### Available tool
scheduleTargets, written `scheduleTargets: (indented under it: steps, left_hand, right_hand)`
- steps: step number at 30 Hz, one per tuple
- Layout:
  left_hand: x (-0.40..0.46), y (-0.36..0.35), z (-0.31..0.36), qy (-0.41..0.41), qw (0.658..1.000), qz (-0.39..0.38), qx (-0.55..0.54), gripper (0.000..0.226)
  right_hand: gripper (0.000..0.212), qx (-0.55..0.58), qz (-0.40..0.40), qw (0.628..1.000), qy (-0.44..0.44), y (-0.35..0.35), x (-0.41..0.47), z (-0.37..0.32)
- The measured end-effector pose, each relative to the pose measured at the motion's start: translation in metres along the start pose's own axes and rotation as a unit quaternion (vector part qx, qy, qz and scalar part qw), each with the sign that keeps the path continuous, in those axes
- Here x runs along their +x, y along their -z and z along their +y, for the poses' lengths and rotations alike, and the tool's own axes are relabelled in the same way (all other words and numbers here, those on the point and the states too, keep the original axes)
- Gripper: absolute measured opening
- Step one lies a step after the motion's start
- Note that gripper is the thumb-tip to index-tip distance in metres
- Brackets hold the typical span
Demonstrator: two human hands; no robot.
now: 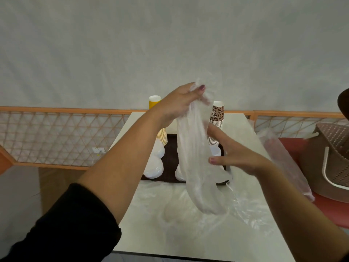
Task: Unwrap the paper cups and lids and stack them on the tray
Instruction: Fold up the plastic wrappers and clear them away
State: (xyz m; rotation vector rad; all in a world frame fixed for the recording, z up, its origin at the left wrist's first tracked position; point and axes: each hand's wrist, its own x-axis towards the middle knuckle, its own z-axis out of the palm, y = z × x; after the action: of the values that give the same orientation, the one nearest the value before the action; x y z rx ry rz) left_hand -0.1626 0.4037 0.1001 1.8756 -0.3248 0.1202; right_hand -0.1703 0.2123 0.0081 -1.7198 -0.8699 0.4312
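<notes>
Both hands on one empty plastic wrapper

The left hand (177, 104) pinches the wrapper (196, 163) at its top; the right hand (234, 154), fingers straight, touches its side. Behind, on the dark tray (171, 148): two cup stacks (one yellow (155, 103), one leopard-print (217, 118)) and several white lid piles (154, 167).

A pale grey-white wall (170, 44) fills the back. An orange-framed lattice railing (62, 129) runs below it, behind the cream tabletop (243, 125). To the right, a brown perforated basket (332, 157) sits on a red seat (332, 212).

Two cup stacks (216, 121), three lid piles (154, 168), one tray (171, 148).
</notes>
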Motion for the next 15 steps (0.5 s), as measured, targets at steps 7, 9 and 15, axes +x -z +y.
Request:
scheduleTargets:
  steps: [7,9,15]
  left_hand:
    - [-0.001,-0.010,-0.016,-0.006,0.999,-0.035,-0.031,0.101]
    - [-0.010,-0.010,-0.009,-0.016,0.998,-0.041,-0.037,0.087]
    - [-0.050,-0.007,-0.038,-0.015,0.987,-0.147,-0.061,0.021]
  right_hand:
    - [0.033,0.075,0.027,0.985,-0.154,-0.036,0.016,0.005]
    - [0.033,0.201,0.097,0.954,-0.199,-0.040,0.022,0.012]
    - [0.056,0.461,0.173,0.858,-0.143,-0.014,0.034,0.008]
